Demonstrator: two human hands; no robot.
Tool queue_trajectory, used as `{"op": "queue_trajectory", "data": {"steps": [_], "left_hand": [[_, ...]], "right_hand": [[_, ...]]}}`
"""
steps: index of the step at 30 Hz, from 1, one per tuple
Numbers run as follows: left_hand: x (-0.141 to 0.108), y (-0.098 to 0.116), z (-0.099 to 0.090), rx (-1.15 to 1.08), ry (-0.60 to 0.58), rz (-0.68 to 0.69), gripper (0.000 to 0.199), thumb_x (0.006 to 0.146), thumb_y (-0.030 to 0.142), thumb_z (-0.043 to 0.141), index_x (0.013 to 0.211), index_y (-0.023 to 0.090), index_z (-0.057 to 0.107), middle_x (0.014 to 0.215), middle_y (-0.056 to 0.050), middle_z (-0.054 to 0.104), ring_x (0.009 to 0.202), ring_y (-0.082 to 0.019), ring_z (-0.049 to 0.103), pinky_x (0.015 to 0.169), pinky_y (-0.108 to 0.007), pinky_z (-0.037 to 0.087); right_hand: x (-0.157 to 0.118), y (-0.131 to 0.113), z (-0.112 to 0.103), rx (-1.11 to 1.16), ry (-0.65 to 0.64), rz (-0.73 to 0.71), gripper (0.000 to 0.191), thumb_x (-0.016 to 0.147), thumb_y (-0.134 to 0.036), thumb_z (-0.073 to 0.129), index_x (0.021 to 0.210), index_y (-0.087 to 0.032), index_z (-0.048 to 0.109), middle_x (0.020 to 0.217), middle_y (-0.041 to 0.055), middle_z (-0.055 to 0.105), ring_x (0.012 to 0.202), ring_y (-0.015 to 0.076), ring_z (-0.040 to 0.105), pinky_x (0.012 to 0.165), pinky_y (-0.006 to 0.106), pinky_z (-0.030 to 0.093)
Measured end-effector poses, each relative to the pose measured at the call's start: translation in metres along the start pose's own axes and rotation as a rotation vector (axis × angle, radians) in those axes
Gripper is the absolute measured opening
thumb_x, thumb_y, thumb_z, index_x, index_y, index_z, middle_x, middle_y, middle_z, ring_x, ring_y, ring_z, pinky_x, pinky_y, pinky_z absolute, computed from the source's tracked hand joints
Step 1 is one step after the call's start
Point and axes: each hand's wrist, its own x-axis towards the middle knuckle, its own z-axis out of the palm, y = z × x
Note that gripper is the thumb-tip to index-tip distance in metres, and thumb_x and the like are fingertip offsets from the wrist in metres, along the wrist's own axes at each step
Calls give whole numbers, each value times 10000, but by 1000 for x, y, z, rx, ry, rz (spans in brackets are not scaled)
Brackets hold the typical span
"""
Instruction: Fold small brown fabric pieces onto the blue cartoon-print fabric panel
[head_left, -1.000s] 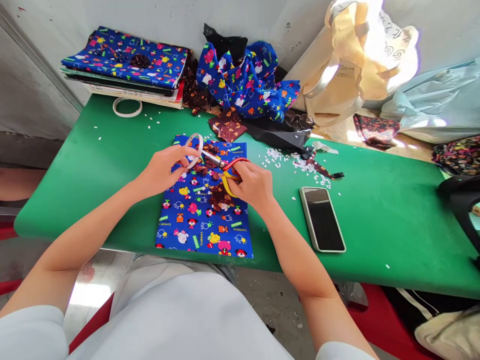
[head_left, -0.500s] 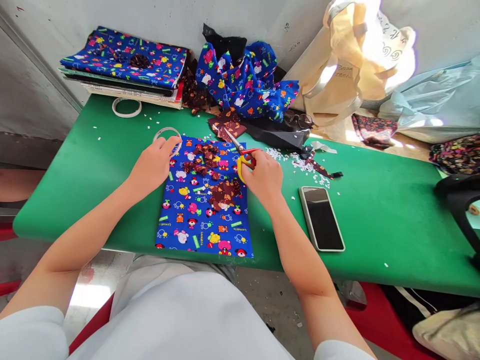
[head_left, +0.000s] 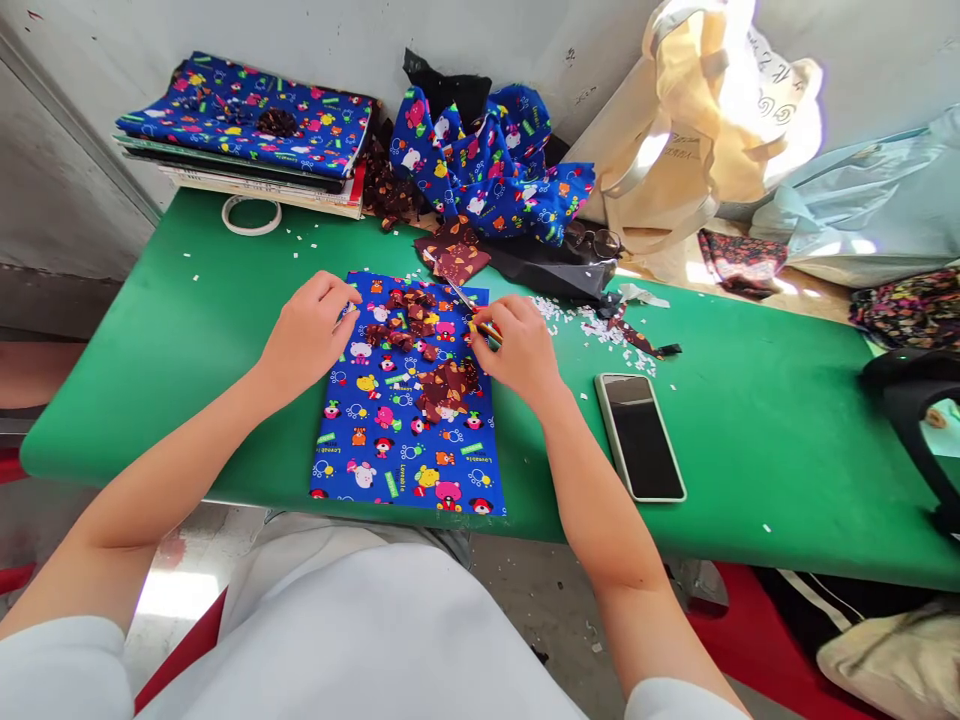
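Note:
My left hand (head_left: 311,325) is at the upper left corner of a blue cartoon-print cloth (head_left: 405,450). Its fingers are curled, and whatever they hold is hidden from me. In my right hand (head_left: 521,350) is a pair of scissors (head_left: 463,298) with red and yellow handles, over the cloth's upper right edge. The scissor blades point up and left toward a brown patterned scrap (head_left: 454,252). Crumpled brown cloth pieces (head_left: 409,322) lie on the upper half of the blue cloth, with a flatter brown piece (head_left: 446,390) lower right of them.
A phone (head_left: 641,438) lies right of my forearm on the green table (head_left: 750,440). White paper bits (head_left: 619,335) are scattered nearby. Farther back are a tape roll (head_left: 252,214), a cloth-topped stack of books (head_left: 247,120), bunched blue cloth (head_left: 487,165), glasses (head_left: 596,240) and a cream bag (head_left: 667,120).
The white tape ring that showed at my left fingers is no longer visible, and that hand has turned over. My right hand has tilted the scissors and shifted slightly left.

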Motion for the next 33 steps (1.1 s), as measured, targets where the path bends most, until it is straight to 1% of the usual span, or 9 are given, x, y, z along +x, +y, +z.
{"op": "queue_trajectory", "data": {"steps": [2, 5, 11, 15, 19, 23, 25, 29, 33], "left_hand": [[-1, 5, 1, -55, 25, 41, 164, 883, 206, 469, 891, 164, 627, 912, -51, 628, 888, -160, 599, 814, -287, 482], [-6, 12, 4, -114, 48, 122, 162, 880, 211, 494, 825, 171, 641, 846, -23, 660, 811, -126, 616, 759, -243, 487], [-15, 27, 9, -285, 9, 201, 94, 832, 169, 563, 791, 173, 648, 774, 0, 688, 719, -98, 626, 703, -205, 485], [-19, 34, 14, -413, -96, 140, 75, 810, 171, 579, 786, 171, 649, 767, 1, 690, 679, -92, 626, 681, -201, 491], [-22, 39, 17, -506, -170, 76, 60, 789, 169, 592, 778, 163, 651, 763, 3, 688, 675, -90, 627, 676, -197, 497], [-24, 41, 19, -630, -219, -49, 57, 776, 201, 606, 773, 154, 639, 756, 0, 678, 679, -99, 631, 665, -203, 510], [-25, 41, 20, -712, -246, -112, 80, 770, 227, 613, 774, 148, 628, 756, -7, 673, 680, -107, 633, 666, -213, 522], [-27, 41, 24, -812, -291, -167, 104, 759, 248, 629, 778, 148, 609, 755, -3, 658, 680, -108, 628, 673, -224, 534], [-29, 42, 29, -875, -332, -204, 113, 750, 249, 641, 781, 150, 595, 775, 2, 650, 691, -103, 630, 685, -228, 545]], "right_hand": [[0, -4, -6, 7, -113, -93, 71, 728, -173, 514, 763, -208, 566, 837, 72, 588, 869, 254, 529, 810, 404, 431], [-1, -3, -13, 11, -245, -163, 76, 668, -166, 544, 733, -199, 567, 766, 61, 562, 854, 251, 525, 827, 395, 429], [-6, 9, -22, 68, -365, -174, 78, 692, -221, 587, 765, -194, 581, 738, 34, 528, 778, 215, 527, 840, 392, 417], [-6, 10, -23, 134, -408, -172, 48, 738, -204, 554, 719, -192, 596, 725, 34, 529, 792, 205, 524, 788, 360, 413], [-3, 3, -23, 223, -339, -188, 58, 726, -157, 539, 686, -183, 571, 715, 30, 526, 755, 182, 509, 712, 319, 411], [-3, -14, -20, 524, -265, -138, 42, 714, -152, 558, 707, -181, 529, 743, 18, 588, 692, 141, 530, 643, 275, 415], [-6, -27, -17, 693, -297, -55, 43, 725, -174, 577, 725, -180, 535, 739, 15, 608, 680, 132, 552, 633, 264, 429], [-14, -51, -8, 962, -423, 109, 117, 735, -243, 613, 766, -183, 517, 685, -16, 563, 544, 87, 496, 507, 226, 403], [-18, -61, -1, 1055, -474, 150, 175, 727, -249, 625, 848, -180, 518, 679, -29, 547, 552, 84, 505, 520, 223, 420]]}}
